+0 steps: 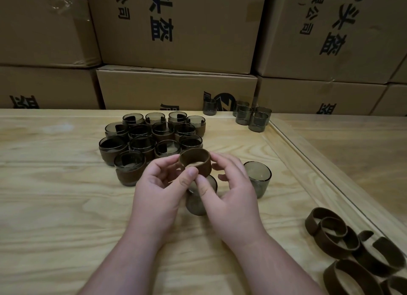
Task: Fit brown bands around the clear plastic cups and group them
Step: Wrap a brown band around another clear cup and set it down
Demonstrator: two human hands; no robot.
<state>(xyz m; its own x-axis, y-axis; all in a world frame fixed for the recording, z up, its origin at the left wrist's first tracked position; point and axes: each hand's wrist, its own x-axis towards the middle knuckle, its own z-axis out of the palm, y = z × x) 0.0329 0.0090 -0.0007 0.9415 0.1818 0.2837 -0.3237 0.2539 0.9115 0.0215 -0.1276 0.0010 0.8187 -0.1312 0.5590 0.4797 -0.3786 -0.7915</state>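
A brown band (195, 163) is held up as an open ring between both hands above the table. My left hand (161, 190) pinches its near left edge with thumb and fingers. My right hand (231, 195) grips its right side, thumb on the near rim. Right below the band a bare smoky clear cup (198, 202) stands on the table, partly hidden by my hands. Another bare cup (257, 178) stands just right of my right hand. A cluster of several banded cups (152, 140) sits behind my hands.
Several loose brown bands (343, 244) lie at the lower right by the table's raised edge strip (308, 162). More bare cups (251, 117) stand at the back right. Stacked cardboard boxes (176, 87) wall off the far side of the wooden table (55, 206).
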